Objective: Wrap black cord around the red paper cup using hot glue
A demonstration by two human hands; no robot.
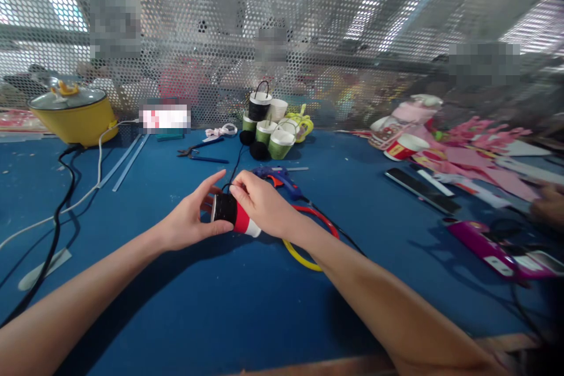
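Note:
My left hand (187, 220) holds a small paper cup (242, 218), tipped on its side, thumb below and fingers curling behind its rim end. Black yarn is wound round the part near the rim; a red band and a white end show beyond it. Over the cup, my right hand (267, 202) pinches the black yarn strand (239, 161) between thumb and forefinger. The strand runs back to the black balls of yarn (259, 150) on the table. The right hand covers part of the cup's far side.
Behind stand several green-wrapped cups (281, 144) and pliers (207, 150). A blue glue gun (288, 185) and a yellow ring (304, 258) lie by my right forearm. Left is a yellow pot (79, 123) with cords; right, a phone (420, 191) and another person's hand (549, 205).

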